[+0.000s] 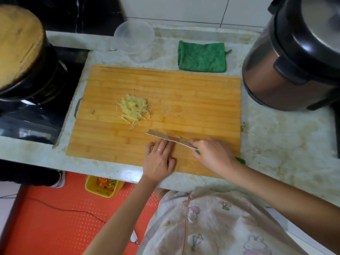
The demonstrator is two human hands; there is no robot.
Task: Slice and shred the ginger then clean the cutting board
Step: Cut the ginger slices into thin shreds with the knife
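A pile of pale yellow ginger shreds (134, 109) lies left of centre on the bamboo cutting board (193, 92). My right hand (211, 153) grips the green handle of a knife (169, 138) near the board's front edge. The blade points left and lies nearly flat over the wood. My left hand (159, 161) rests on the board with straight fingers, its fingertips touching the blade's near side. A ring sits on one finger. A folded green cloth (201, 56) lies on the counter behind the board.
A clear plastic container (134, 39) stands behind the board. A rice cooker (294, 57) fills the right side. At the left is a stove with a black pot (24, 52). A yellow bin (103, 185) with scraps sits on the red floor mat.
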